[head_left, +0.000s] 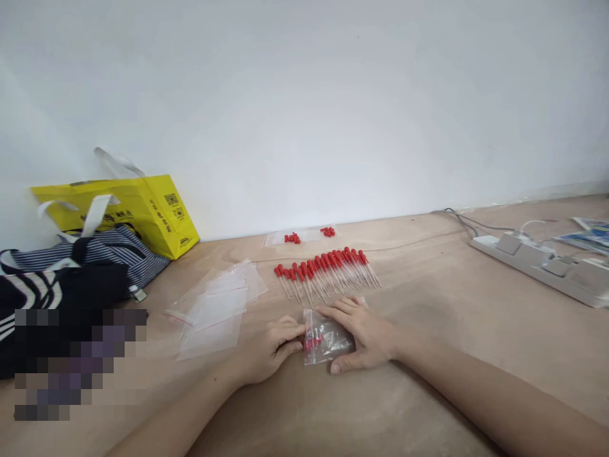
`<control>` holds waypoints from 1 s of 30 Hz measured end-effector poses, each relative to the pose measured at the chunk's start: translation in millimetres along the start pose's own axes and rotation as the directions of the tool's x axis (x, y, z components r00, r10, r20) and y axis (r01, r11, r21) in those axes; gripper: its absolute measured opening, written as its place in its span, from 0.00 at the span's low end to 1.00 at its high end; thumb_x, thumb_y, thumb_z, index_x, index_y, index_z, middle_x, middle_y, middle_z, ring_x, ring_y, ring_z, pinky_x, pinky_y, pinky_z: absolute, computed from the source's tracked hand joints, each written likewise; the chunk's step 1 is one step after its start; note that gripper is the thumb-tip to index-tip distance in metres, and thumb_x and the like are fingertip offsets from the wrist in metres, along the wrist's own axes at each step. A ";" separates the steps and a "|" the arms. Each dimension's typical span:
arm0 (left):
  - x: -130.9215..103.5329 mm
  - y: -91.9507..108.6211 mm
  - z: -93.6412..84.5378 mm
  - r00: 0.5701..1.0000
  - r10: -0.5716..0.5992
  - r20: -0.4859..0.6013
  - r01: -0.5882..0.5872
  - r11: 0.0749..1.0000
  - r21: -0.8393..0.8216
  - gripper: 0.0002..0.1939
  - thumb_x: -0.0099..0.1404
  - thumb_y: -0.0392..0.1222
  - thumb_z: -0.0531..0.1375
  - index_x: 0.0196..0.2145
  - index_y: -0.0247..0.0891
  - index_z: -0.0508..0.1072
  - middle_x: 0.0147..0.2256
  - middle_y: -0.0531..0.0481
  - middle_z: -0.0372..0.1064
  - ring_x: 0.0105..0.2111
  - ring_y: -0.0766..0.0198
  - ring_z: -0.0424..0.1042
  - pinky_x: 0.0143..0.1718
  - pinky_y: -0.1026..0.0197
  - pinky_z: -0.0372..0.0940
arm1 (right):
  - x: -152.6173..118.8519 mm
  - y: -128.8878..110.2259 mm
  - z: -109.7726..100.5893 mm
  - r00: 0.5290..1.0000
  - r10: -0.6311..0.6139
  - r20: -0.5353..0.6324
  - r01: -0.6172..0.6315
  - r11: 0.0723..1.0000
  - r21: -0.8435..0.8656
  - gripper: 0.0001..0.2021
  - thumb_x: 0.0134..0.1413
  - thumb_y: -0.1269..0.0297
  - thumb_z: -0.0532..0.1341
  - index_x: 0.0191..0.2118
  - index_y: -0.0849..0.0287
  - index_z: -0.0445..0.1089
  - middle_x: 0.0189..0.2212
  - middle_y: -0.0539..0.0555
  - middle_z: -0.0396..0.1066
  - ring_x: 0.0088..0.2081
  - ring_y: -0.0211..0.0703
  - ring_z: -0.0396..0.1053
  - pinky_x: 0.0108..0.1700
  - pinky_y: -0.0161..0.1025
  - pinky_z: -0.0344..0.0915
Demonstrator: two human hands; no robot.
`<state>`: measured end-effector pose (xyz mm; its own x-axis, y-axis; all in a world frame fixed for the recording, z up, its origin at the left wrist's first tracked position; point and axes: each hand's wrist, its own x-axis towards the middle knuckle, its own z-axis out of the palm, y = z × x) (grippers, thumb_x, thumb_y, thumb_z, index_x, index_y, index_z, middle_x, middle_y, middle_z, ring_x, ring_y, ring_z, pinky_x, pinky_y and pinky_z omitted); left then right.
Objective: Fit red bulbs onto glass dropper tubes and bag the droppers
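A clear zip bag (328, 339) with red-tipped pieces inside lies on the wooden table between my hands. My right hand (359, 333) rests on the bag's right part, thumb and fingers spread. At the bag's left edge, my left hand (280, 346) has its thumb and index finger close together on the bag's corner. Just beyond them is a row of droppers with red bulbs (328, 263) and clear stems. Behind that row lies another clear bag (309, 236) with red pieces at both ends. Several flat clear zip bags (219, 311) overlap to the left.
A yellow bag (164, 212) and dark and striped cloth (114, 260) occupy the table's left side. On the right lie a white power strip (537, 263) with plugs and cables, and printed packets (590, 235). A white wall (304, 114) stands behind the table.
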<state>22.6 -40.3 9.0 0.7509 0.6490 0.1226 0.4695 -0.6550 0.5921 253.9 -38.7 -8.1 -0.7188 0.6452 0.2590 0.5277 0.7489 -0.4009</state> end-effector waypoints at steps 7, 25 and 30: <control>6.6 -2.8 10.4 0.991 -0.050 -0.121 0.059 0.996 0.070 0.11 0.60 0.43 0.54 0.37 0.43 0.74 0.29 0.49 0.72 0.32 0.62 0.66 0.36 0.61 0.60 | -1.1 2.3 -0.2 1.000 0.003 0.002 -0.003 1.000 0.001 0.43 0.36 0.44 0.61 0.57 0.57 0.49 0.49 0.59 0.60 0.49 0.52 0.56 0.50 0.48 0.48; 37.5 -56.7 -43.1 0.738 -0.476 -0.478 0.574 0.816 0.074 0.10 0.56 0.36 0.55 0.37 0.38 0.70 0.37 0.50 0.70 0.36 0.63 0.69 0.39 0.63 0.63 | 0.1 3.3 2.4 0.999 0.021 0.024 -0.022 0.998 0.053 0.39 0.38 0.45 0.61 0.57 0.56 0.51 0.48 0.58 0.60 0.47 0.52 0.57 0.48 0.48 0.50; 76.8 -87.5 -66.7 0.608 -0.649 -0.458 0.747 0.663 0.051 0.12 0.60 0.40 0.56 0.41 0.34 0.67 0.37 0.46 0.68 0.40 0.58 0.68 0.42 0.56 0.62 | 0.4 3.8 2.4 0.999 0.027 0.031 -0.028 0.998 0.050 0.41 0.36 0.44 0.61 0.57 0.56 0.51 0.47 0.57 0.61 0.46 0.51 0.58 0.48 0.47 0.50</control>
<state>8.2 92.7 19.8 -0.0610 0.9966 0.0545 0.8960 0.0306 0.4431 254.6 -35.9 -11.6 -0.7182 0.6598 0.2210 0.5245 0.7221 -0.4511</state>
